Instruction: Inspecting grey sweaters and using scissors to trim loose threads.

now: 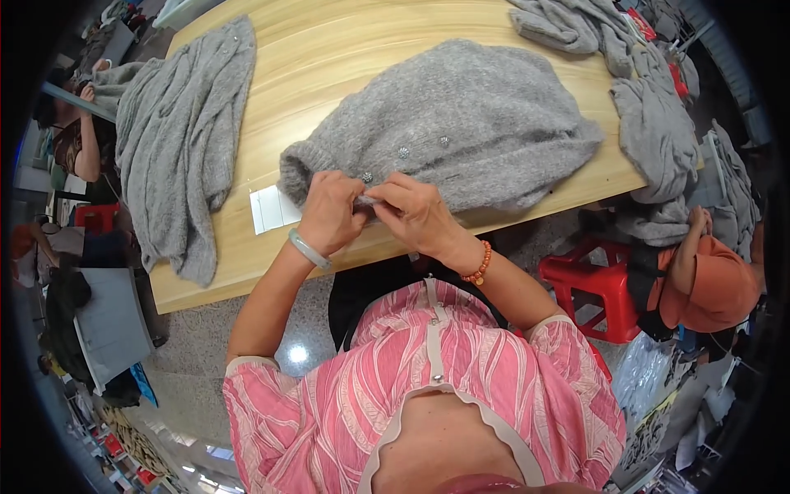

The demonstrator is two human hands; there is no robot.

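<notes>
A grey knitted cardigan (pixel 477 99) lies folded across the table in front of me, with several round glittery buttons (pixel 403 153) along its near side. At its near left edge, my left hand (pixel 332 212) is closed with thumb and fingers pinching the knit. Right beside it my right hand (pixel 414 212) pinches the same edge, its fingertips almost meeting the left ones. One button (pixel 367 177) shows just above the fingertips. Whatever small part lies between the fingers is hidden. A white card (pixel 273 209) rests on the table left of my left hand, partly under the cardigan.
Another grey knit garment (pixel 185 140) hangs over the table's left edge. More grey knits (pixel 654 123) lie along the right edge of the wooden table (pixel 329 49). A red plastic stool (pixel 592 288) stands at right, near a person in an orange top (pixel 712 284).
</notes>
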